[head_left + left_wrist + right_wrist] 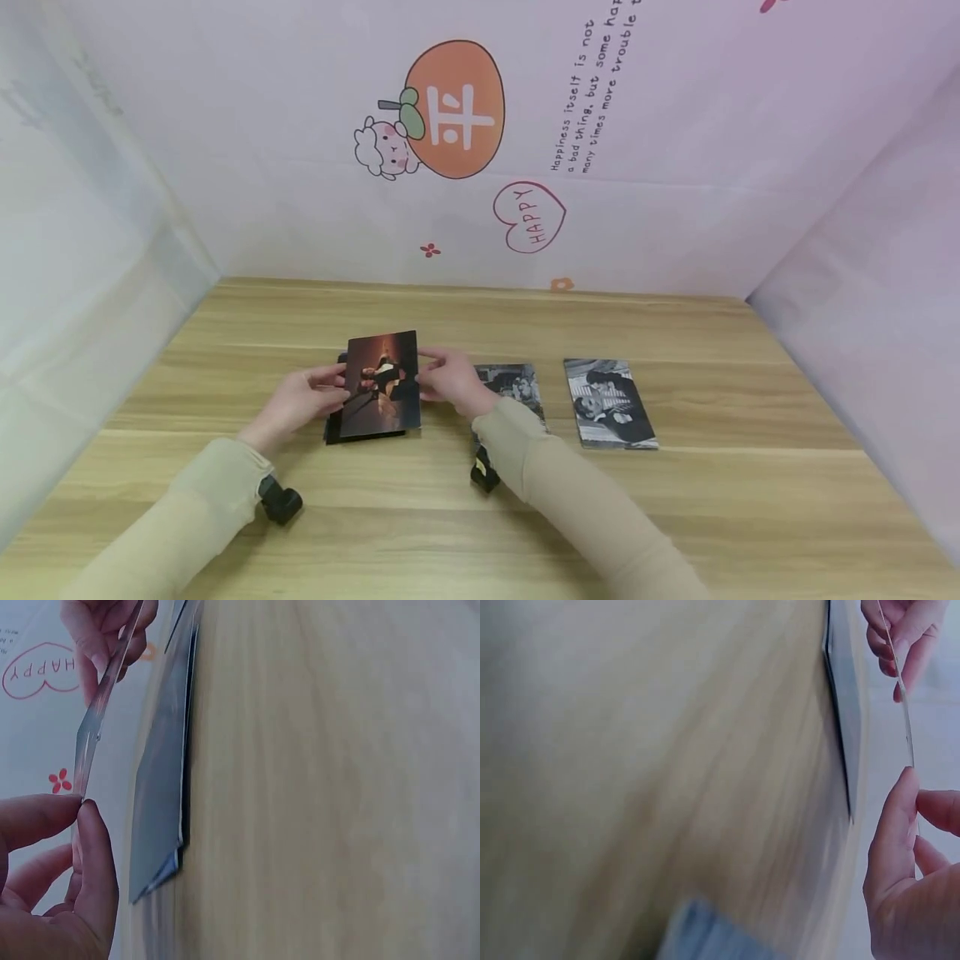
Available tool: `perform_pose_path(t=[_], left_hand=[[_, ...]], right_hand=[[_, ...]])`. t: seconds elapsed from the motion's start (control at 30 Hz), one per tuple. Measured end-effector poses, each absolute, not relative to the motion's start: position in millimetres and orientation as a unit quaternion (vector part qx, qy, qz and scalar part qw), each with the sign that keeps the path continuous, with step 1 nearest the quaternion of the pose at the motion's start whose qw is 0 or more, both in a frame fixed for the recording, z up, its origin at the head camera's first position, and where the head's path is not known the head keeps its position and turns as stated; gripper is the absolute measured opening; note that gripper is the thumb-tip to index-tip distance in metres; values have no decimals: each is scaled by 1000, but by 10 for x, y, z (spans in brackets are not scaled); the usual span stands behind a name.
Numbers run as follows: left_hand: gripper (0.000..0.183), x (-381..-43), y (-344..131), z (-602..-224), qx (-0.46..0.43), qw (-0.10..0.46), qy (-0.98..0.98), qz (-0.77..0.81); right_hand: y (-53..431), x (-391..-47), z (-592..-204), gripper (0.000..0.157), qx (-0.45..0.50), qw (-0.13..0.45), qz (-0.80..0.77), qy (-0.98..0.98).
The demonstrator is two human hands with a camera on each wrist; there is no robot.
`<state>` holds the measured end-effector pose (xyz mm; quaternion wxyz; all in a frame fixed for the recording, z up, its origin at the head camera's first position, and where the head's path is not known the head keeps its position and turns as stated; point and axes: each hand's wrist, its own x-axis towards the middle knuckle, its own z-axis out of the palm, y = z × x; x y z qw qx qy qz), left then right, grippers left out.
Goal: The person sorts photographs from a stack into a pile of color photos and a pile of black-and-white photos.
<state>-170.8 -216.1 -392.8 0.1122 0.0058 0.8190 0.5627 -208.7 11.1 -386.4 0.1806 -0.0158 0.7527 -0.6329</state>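
Observation:
A colour photo card (382, 385) with a dark orange-brown picture is held up above the table. My left hand (296, 402) pinches its left edge between thumb and fingers; my right hand (453, 382) pinches the right edge. Both wrist views show the card edge-on, with a gap between it and the table. Beneath lies a small stack of dark cards (165, 772), mostly hidden by the held card in the head view. A black-and-white photo card (519, 385) lies just right of the stack, partly covered by my right hand and sleeve.
Farther right, another black-and-white photo card (611, 404) lies flat on the wooden table (720, 500). A printed white cloth (300, 208) stands behind the table, and pale cloth walls rise at both sides. Each wrist carries a small black camera (281, 500).

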Motion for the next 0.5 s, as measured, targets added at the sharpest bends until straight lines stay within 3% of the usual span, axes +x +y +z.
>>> perform_pose_path(t=[0.5], left_hand=[[56, -1781, -2320, -4021, 7, 108, 824, 556]], right_hand=[[-73, -2210, -3974, 51, -3, 204, -625, 753]])
